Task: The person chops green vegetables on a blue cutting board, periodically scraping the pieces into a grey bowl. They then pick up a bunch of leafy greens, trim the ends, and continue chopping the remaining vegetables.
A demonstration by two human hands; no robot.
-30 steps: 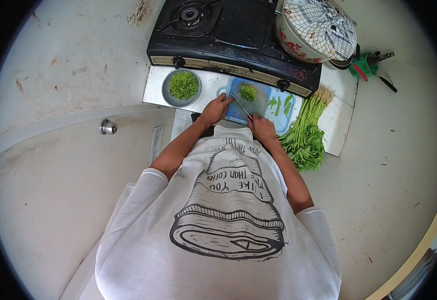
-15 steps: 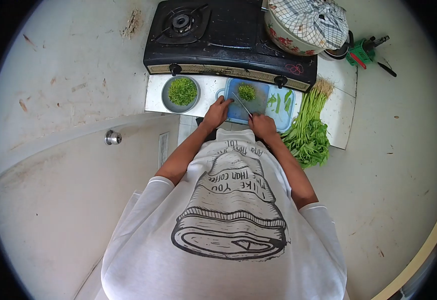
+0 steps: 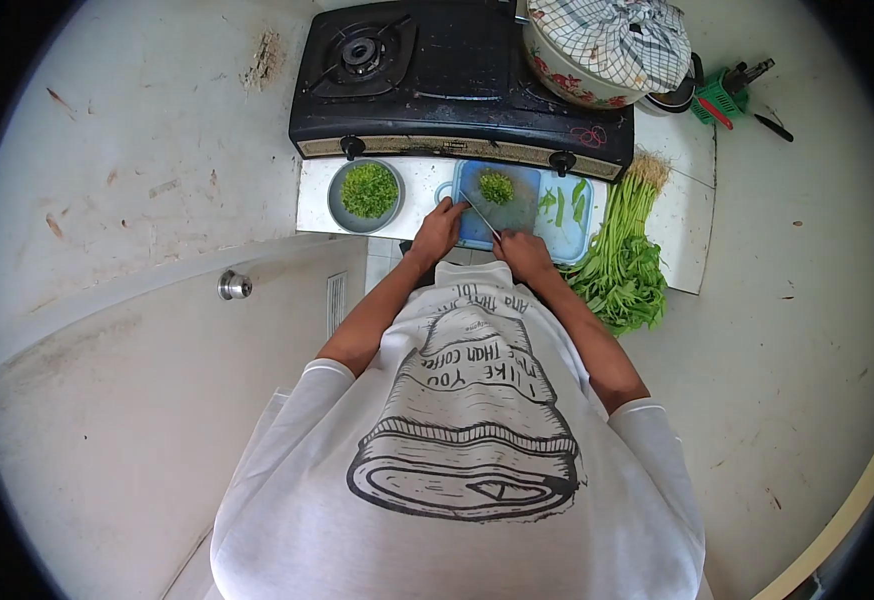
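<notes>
My right hand [image 3: 522, 253] is wrapped round the handle of a knife [image 3: 481, 215], whose blade points up and left over the blue cutting board [image 3: 522, 222]. At the board's left edge my left hand [image 3: 439, 228] has its fingers together near the blade tip; what they pinch is too small to make out. A small pile of chopped greens [image 3: 497, 186] lies on the board just above the blade. Some loose green pieces [image 3: 561, 206] lie on the board's right part. A grey bowl [image 3: 333, 205] of chopped greens stands to the left.
Behind the board is a black gas stove [image 3: 457, 70] bearing a cloth-covered pot [image 3: 567, 84]. A bunch of leafy greens [image 3: 629, 250] lies at the right. Further right are a green basket [image 3: 720, 100] and a black-handled tool [image 3: 774, 127]. A door knob [image 3: 236, 285] is at left.
The view has shifted slightly. The knife blade now lies a little further left and lower relative to the pile, with its tip closer to my left fingers.
</notes>
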